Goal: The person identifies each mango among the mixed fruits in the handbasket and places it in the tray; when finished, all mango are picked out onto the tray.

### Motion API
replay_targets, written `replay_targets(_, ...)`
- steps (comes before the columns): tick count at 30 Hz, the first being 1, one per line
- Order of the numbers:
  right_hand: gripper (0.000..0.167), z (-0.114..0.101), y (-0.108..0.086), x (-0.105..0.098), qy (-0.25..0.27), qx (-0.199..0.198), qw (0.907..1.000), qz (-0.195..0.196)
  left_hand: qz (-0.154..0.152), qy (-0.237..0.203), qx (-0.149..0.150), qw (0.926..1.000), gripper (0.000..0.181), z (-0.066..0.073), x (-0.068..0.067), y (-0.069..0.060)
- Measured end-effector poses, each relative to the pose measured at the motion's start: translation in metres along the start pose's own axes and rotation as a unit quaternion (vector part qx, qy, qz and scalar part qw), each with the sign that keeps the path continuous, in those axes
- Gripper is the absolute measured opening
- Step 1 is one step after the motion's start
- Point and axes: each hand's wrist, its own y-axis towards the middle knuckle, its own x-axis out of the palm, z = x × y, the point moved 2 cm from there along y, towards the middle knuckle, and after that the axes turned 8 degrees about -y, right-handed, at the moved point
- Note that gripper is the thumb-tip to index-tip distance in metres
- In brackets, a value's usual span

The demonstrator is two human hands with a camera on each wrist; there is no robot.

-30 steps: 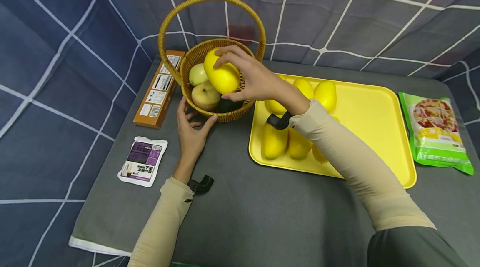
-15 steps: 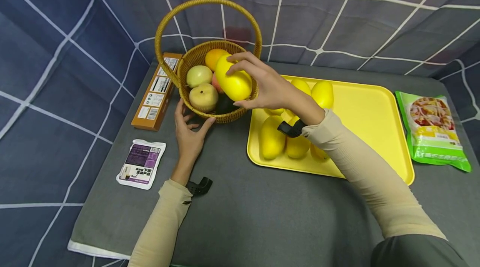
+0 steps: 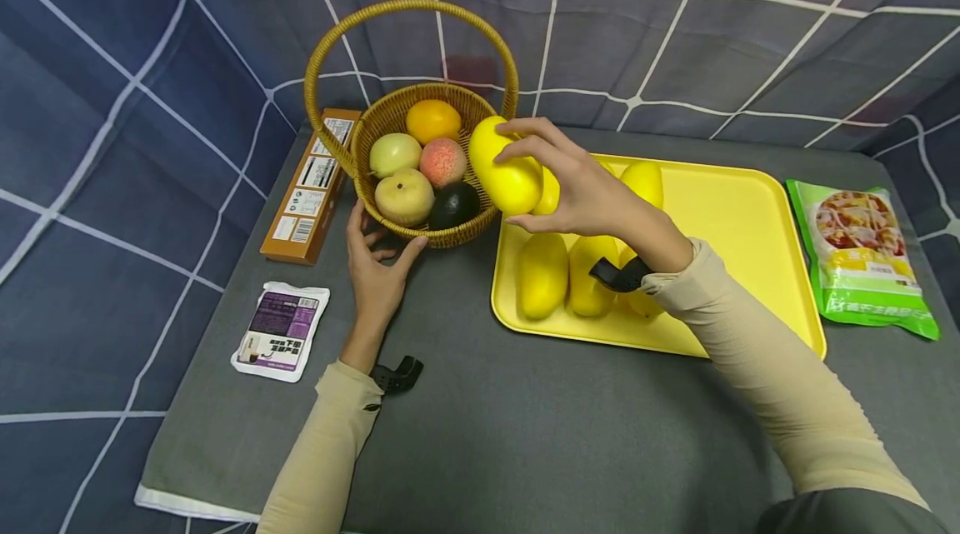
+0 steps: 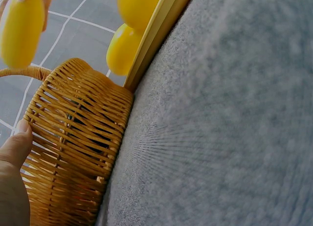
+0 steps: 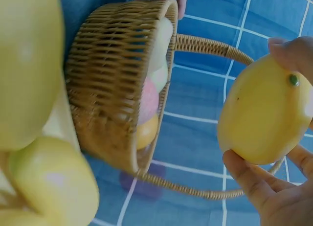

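Observation:
My right hand [image 3: 585, 180] grips a yellow mango [image 3: 506, 172] between thumb and fingers, raised over the right side of a wicker basket [image 3: 480, 227] and the near-left part of a yellow tray [image 3: 735, 251]. Up close, the right wrist view shows the mango [image 5: 264, 113] with a small green stem spot. My left hand [image 3: 378, 280] holds the basket's near-left side, its thumb [image 4: 17, 145] against the rim. Inside lie an orange fruit [image 3: 433, 121], a pale green one [image 3: 395, 154], a yellowish pear-like one [image 3: 405, 197], a pinkish peach [image 3: 442, 162] and an avocado [image 3: 454, 206].
Several yellow mangoes [image 3: 543, 276] lie on the tray's left part, some behind my right arm. Left of the basket is a brown box [image 3: 311, 192], with a purple-and-white pouch [image 3: 281, 332] nearer. A green food bag [image 3: 862, 255] lies right of the tray. The basket's tall handle [image 3: 412, 4] arches upward.
My right hand has carried the mango rightward from above the basket's middle towards the tray, uncovering the orange fruit, peach and avocado. My left hand stays at the basket.

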Motion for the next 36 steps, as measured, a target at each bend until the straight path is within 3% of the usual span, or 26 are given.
replay_targets(5,0.059,0.003,-0.016,-0.007,-0.006,0.025,0.9997,-0.003,0.004,0.001,0.001,1.0,0.09,0.0,-0.001,0.0)
replay_targets(16,0.06,0.007,-0.042,-0.015,-0.03,0.039,0.9987,0.015,0.004,0.001,0.001,1.0,0.09,0.0,-0.003,0.0)
replay_targets(26,0.065,0.027,-0.081,-0.032,-0.043,0.085,0.9944,0.045,0.002,-0.003,-0.002,1.0,0.09,0.001,-0.001,-0.001)
replay_targets(30,0.07,0.038,-0.103,-0.043,-0.067,0.121,0.9888,0.057,0.0,-0.001,-0.001,1.0,0.09,0.001,0.0,0.0)
replay_targets(36,0.073,0.057,-0.141,-0.064,-0.102,0.207,0.9709,0.066,0.001,0.0,0.002,1.0,0.09,0.0,0.0,0.001)
